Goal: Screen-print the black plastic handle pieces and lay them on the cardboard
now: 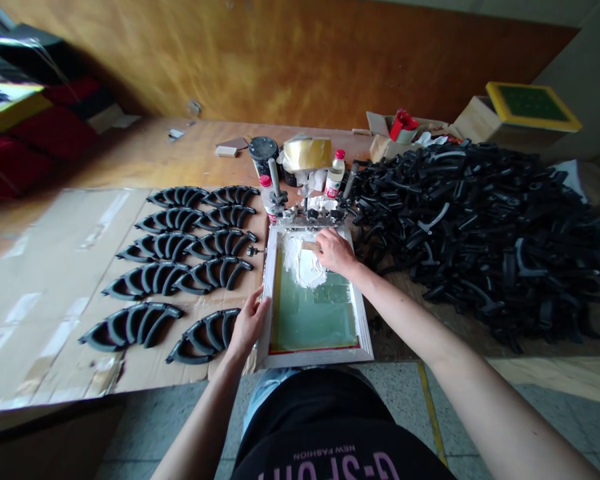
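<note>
Head camera view, looking down over a wooden worktop (145,150). In the centre lies a screen-printing frame (365,333) with a pale border and a green mesh, hinged to a metal clamp (300,213) at its far end. The left hand (249,325) grips the frame's left edge near the front corner, fingers curled over the border. The right hand (334,252) is closed around a wooden-handled squeegee (310,246), which rests in a patch of white ink (300,263) at the far end of the mesh.

To the left of the frame, curved black plastic parts (180,257) lie in two neat columns on a sheet of cardboard (45,293); the nearest one almost touches the left hand. To the right, well apart from the rows, a large loose heap of black parts (480,227) covers the worktop.

Behind the clamp stand a roll of yellowish tape (307,153), a dark round tin (263,152) and two small bottles with red caps (335,175). At the far right corner a second, yellow-rimmed screen (533,105) sits on a box. The person's dark shirt fills the bottom of the view.
</note>
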{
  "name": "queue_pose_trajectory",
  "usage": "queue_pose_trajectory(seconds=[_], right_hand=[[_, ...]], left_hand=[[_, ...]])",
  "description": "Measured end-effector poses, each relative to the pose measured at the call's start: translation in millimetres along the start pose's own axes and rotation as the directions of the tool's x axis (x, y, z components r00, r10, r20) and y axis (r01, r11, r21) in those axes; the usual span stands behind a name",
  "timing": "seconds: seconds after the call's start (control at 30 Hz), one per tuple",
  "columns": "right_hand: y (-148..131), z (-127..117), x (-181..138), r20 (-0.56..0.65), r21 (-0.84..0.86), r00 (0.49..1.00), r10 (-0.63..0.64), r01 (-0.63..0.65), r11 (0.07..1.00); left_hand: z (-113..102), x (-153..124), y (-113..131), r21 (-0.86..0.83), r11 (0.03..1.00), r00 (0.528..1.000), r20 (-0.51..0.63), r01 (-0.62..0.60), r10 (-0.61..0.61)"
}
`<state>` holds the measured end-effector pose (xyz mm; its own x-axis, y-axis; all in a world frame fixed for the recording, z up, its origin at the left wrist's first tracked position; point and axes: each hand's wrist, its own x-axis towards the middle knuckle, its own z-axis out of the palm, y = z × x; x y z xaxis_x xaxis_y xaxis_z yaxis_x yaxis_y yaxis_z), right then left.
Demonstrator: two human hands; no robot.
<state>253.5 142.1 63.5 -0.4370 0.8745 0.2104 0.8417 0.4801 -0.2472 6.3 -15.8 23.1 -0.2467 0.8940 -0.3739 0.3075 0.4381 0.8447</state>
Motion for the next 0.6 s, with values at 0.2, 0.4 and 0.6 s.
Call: queue_pose_trajectory(seconds=[0.2,0.4,0.6], right_hand=[[-9,-13,7,0.105,0.042,0.995,0.005,-0.009,0.999],[-2,-14,-2,0.048,-0.129,0.987,0.156,-0.148,0.981],[-16,0,-32,0.104,-0.058,0.986,-0.133,0.140,0.988]], left_hand=[[0,-1,3,0.067,0.998,1.000,-0.008,0.022,-0.022],[0,1,-1,0.083,0.996,1.000,-0.009,0.026,-0.025],[0,3,-3,0.081,0.996,1.000,0.001,0.028,-0.028]])
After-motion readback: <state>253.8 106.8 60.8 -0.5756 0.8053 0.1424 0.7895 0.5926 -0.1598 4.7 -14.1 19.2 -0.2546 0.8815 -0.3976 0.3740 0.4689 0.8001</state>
